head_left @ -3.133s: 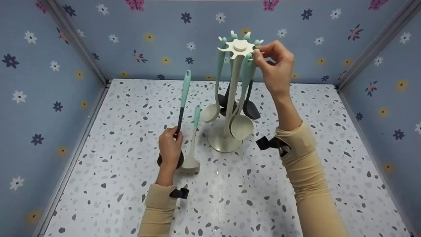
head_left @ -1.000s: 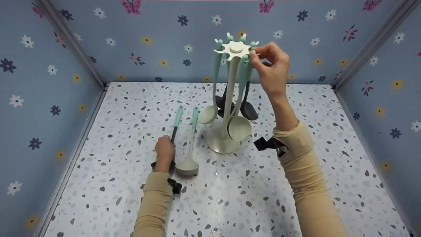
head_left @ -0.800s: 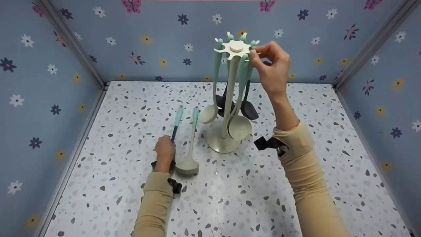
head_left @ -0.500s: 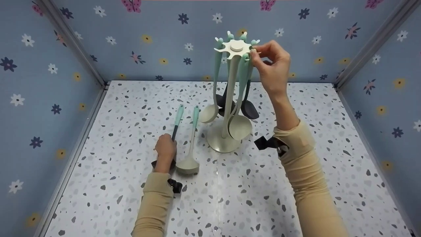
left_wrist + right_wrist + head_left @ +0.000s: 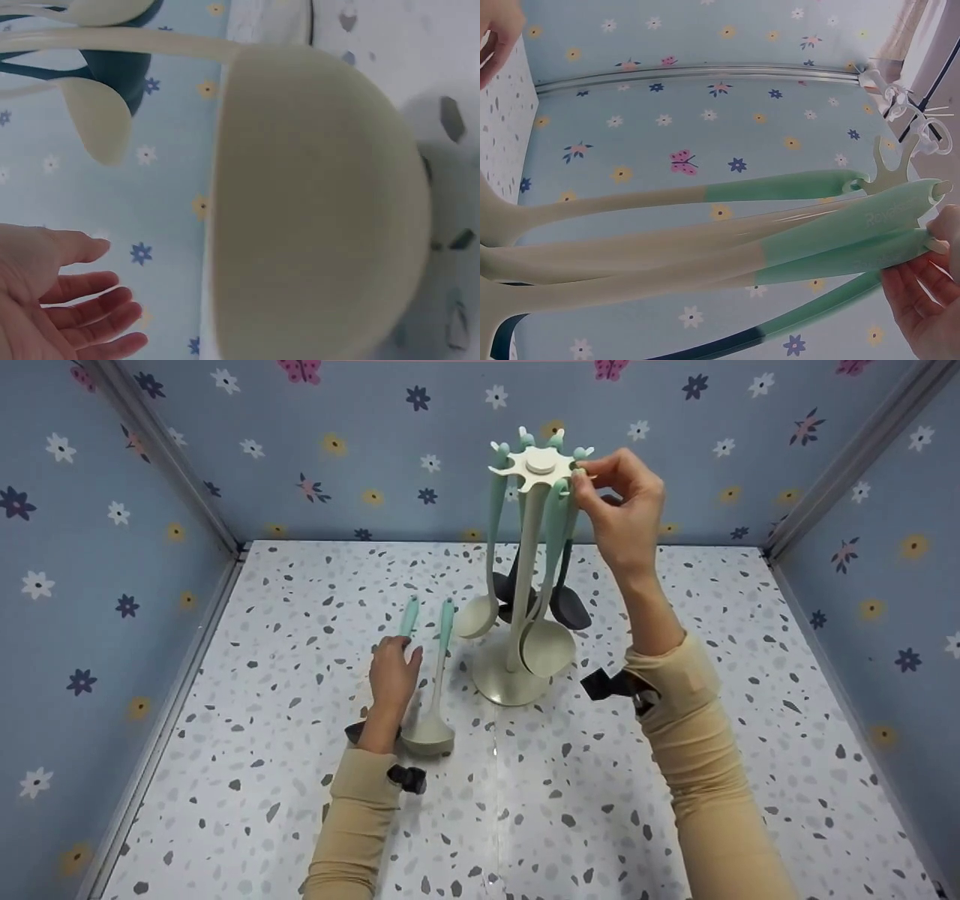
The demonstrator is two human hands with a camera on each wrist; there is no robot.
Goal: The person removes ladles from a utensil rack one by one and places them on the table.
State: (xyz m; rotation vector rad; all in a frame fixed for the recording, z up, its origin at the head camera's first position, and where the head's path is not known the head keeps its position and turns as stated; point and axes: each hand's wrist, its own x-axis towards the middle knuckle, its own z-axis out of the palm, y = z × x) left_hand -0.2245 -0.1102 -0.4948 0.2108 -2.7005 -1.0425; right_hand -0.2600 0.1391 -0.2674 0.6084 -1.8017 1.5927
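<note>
In the head view a cream utensil rack [image 5: 527, 585] stands upright, with several mint-handled ladles and spoons hanging from its hooks. My right hand [image 5: 624, 510] pinches a hook tip at the rack's top right, where the end of a mint handle [image 5: 885, 253] hangs. Left of the rack, a cream ladle [image 5: 429, 735] lies on the table. Beside it lies a dark-headed utensil with a mint handle [image 5: 409, 616]; its head is mostly hidden by my left wrist. Over its shaft is my left hand [image 5: 392, 675], and the left wrist view shows loose, spread fingers holding nothing.
The speckled white table [image 5: 585, 795] is enclosed by blue flowered panels [image 5: 420, 450] at the back and both sides. Among the hanging utensils are a large cream ladle [image 5: 548, 649] and a dark turner-like one [image 5: 571, 610].
My left hand held the dark-headed utensil raised, then lowered it onto the table beside the cream ladle. It has let go and shifted forward along the shaft. The right hand stays at the rack's top.
</note>
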